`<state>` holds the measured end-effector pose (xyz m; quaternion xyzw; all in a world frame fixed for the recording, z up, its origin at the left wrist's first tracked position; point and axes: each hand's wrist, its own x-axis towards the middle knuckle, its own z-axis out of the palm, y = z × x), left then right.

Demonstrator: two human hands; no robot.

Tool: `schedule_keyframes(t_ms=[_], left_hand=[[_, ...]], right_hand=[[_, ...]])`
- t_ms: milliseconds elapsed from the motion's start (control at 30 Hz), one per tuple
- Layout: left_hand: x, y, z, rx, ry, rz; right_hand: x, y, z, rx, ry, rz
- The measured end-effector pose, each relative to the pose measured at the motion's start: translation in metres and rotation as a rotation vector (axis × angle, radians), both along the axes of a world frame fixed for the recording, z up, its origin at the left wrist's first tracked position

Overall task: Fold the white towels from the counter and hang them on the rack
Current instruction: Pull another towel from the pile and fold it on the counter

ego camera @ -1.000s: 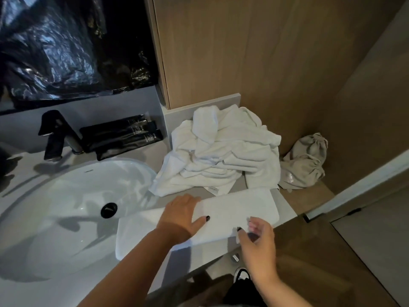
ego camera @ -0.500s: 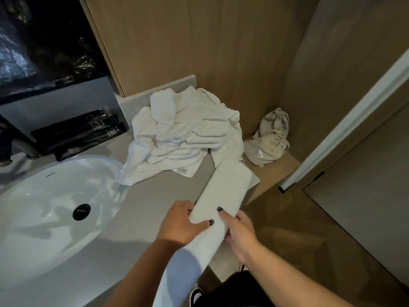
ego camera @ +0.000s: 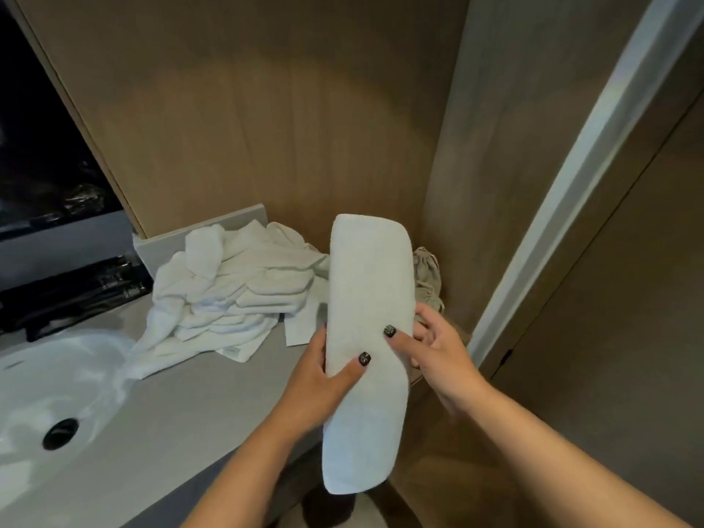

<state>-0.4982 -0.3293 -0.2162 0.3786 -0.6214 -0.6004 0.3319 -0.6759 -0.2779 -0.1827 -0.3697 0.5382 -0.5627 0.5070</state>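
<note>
So from my feed right now, both hands have the folded white towel (ego camera: 367, 337) up in the air, held roughly upright as a long narrow strip, over the front edge of the counter (ego camera: 198, 413) and not touching it. My left hand (ego camera: 324, 379) wraps it from the left side, thumb across the front, fingers hidden behind the cloth. My right hand (ego camera: 438, 352) grips the right edge about the same height, thumb pressed on the front, other fingers curled behind. The pile of unfolded white towels (ego camera: 228, 295) sits crumpled further back on the counter against the wood wall (ego camera: 266, 127), just right of the sink (ego camera: 57, 394). There's 1 beige cloth bag (ego camera: 426, 276) peeking out behind the held towel, in the corner. Can't see any rack from this angle.
</note>
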Motion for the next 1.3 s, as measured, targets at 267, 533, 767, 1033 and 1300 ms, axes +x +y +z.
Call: schedule_keyframes(t_ms=[267,533,767,1033,1300], left_hand=[[-0.129,0.018,0.09,-0.397,0.046,-0.071],[-0.198,0.005,0.192,-0.657,-0.052,-0.155],[-0.225,-0.016,0.261,-0.57,0.094,-0.032],[-0.268,-0.068,0.33,-0.749,0.213,0.083],[-0.294,-0.141,0.432,-0.939,0.45,0.087]], right_hand=[[-0.128,0.007,0.112,-0.169,0.133,-0.036],[-0.196,-0.012,0.215,-0.198,0.062,0.031],[-0.224,-0.038,0.288,-0.451,0.061,0.027],[-0.242,-0.083,0.405,-0.701,0.211,0.132],[-0.253,-0.135,0.513,-0.951,0.326,0.112]])
